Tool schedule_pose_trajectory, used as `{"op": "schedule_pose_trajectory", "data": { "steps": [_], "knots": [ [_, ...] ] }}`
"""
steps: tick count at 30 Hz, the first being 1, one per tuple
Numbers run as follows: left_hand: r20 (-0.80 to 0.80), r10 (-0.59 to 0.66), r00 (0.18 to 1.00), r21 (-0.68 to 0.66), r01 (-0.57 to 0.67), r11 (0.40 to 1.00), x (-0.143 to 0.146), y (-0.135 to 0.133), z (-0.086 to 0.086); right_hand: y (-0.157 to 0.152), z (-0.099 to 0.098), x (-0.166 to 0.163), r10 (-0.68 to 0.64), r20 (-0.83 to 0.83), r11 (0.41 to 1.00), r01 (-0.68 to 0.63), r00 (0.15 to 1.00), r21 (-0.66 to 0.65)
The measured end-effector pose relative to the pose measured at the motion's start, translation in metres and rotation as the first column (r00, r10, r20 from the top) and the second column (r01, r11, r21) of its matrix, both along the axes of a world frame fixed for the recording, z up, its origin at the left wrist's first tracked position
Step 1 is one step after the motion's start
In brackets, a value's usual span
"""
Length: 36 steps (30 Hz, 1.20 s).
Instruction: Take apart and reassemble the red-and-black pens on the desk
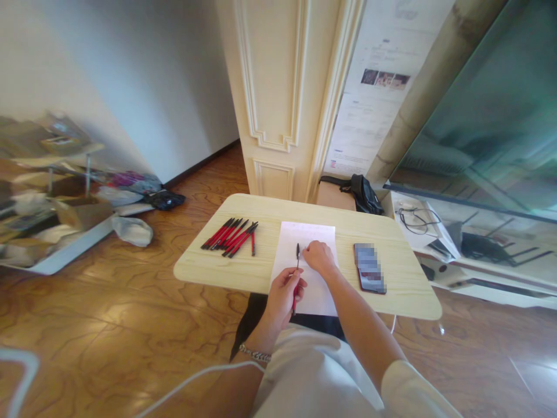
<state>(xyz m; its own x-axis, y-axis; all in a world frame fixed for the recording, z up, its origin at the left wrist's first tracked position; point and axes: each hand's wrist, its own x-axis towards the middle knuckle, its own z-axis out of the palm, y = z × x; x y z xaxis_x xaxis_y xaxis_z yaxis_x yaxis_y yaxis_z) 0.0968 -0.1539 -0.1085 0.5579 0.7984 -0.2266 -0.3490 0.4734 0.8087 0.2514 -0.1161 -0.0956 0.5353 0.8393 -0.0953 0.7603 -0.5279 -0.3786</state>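
Note:
My left hand [285, 290] is closed around a red and black pen [296, 277], held upright over a white sheet of paper [304, 264] on a small light wooden table [217, 261]. The pen's black tip points away from me. My right hand [318, 256] rests on the paper beside the pen's tip, fingers curled; whether it pinches anything is hidden. A row of several red and black pens [230, 237] lies on the table to the left of the paper. A dark phone [369, 268] lies to the right of the paper.
A cream panelled pillar [282, 98] stands behind the table. A black bag [363, 194] lies on the floor by it. A white low TV stand with cables [435, 232] is at the right. A cluttered shelf [56, 197] is at the left on wooden flooring.

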Motion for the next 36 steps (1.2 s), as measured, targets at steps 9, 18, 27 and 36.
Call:
{"op": "schedule_pose_trajectory", "data": {
  "steps": [9,18,27,36],
  "knots": [
    [-0.006,-0.001,1.0,-0.005,0.001,1.0,0.003,-0.001,0.006,-0.03,0.017,0.003,0.168,-0.367,0.958,-0.064,0.915,0.28],
    [-0.026,-0.047,0.999,-0.004,0.047,0.999,0.011,-0.012,0.007,-0.053,0.013,0.004,0.268,-0.706,0.895,0.1,0.656,0.434],
    [0.002,-0.005,1.0,-0.052,0.005,0.999,0.006,-0.008,0.009,-0.007,0.005,0.04,0.044,-0.428,0.982,0.039,0.903,0.183],
    [0.047,-0.014,0.999,-0.125,0.02,0.992,0.001,-0.005,0.01,0.0,0.009,0.021,-0.022,-0.057,0.999,0.025,0.998,0.04]
  ]
}}
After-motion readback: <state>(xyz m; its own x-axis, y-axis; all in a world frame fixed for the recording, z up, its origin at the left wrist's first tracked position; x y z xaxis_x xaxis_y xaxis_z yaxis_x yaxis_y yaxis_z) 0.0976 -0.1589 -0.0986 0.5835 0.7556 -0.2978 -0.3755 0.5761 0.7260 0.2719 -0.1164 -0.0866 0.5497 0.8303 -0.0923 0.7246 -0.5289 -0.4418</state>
